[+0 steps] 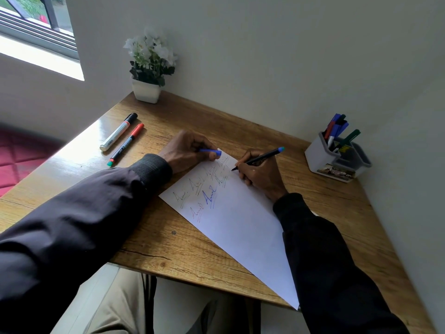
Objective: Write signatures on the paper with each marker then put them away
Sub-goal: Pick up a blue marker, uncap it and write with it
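Several signatures mark the paper (240, 225); another is being written, the marker (260, 158) gripped by the right hand (261, 175), a blue cap (209, 151) pinched by the left hand (185, 150), recapping expected next.

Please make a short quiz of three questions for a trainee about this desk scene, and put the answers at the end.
1. True or false: the right hand holds a marker with its tip on the paper.
2. What does the left hand hold? A) a blue cap B) a red marker C) nothing
3. How many capped markers lie on the table to the left of the paper?

Key: 1 true; 2 A; 3 two.
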The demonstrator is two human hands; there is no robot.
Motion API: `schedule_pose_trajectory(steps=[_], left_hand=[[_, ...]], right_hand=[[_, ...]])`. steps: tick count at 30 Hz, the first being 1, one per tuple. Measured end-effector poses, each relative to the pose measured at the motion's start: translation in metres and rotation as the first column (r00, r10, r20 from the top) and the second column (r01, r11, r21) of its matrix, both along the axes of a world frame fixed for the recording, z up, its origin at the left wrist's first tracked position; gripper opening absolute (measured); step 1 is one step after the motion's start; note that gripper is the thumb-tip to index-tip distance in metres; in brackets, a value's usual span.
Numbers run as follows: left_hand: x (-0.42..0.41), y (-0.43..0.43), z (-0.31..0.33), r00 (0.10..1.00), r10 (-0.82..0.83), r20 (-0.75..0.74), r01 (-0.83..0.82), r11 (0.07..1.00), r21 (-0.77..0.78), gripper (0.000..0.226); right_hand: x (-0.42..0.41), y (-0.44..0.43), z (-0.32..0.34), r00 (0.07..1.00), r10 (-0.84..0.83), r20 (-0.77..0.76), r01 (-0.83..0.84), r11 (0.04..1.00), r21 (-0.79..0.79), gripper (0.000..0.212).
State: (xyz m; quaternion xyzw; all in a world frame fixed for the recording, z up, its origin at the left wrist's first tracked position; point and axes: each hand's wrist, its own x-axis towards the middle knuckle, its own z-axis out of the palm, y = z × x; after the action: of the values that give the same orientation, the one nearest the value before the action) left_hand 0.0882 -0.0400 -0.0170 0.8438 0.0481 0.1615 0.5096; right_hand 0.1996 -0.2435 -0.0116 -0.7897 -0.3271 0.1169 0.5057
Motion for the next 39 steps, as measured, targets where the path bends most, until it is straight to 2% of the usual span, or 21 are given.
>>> schedule_pose_trajectory(steps=[9,13,25,32,39], left_hand=[[0.0006,0.0008,-0.0006,1.0,-0.002,-0.005,0.003,1.0,0.006,0.018],[0.0008,0.0006,-0.0003,1.0,-0.004,-0.012,0.004,1.0,0.011,0.018],[0.0003,0.0012,0.0002,1.0,0.006,-0.014,-0.006,1.0,0.002,0.016],[0.0012,0.0022,-0.0016,1.0,0.002,-0.013,-0.002,1.0,0.001,0.018],[0.0014,0.0016,-0.0016,1.0,0.002,-0.001,-0.002,1.0,-0.018,0.018]], right_hand=[[-0.0006,0.0024,0.0007,0.999,-0.046,0.005,0.046,0.999,0.003,0.02],[-0.0024,0.0023,0.0018,0.997,-0.071,0.002,0.071,0.997,0.002,0.014],[-0.0022,0.0045,0.0019,0.992,-0.125,-0.003,0.125,0.992,-0.009,0.018],[-0.0004,0.0062,-0.0005,0.995,-0.101,0.007,0.102,0.995,-0.023,0.006],[0.0005,0.0065,0.0003,0.989,-0.144,0.038,0.145,0.989,-0.027,0.007]])
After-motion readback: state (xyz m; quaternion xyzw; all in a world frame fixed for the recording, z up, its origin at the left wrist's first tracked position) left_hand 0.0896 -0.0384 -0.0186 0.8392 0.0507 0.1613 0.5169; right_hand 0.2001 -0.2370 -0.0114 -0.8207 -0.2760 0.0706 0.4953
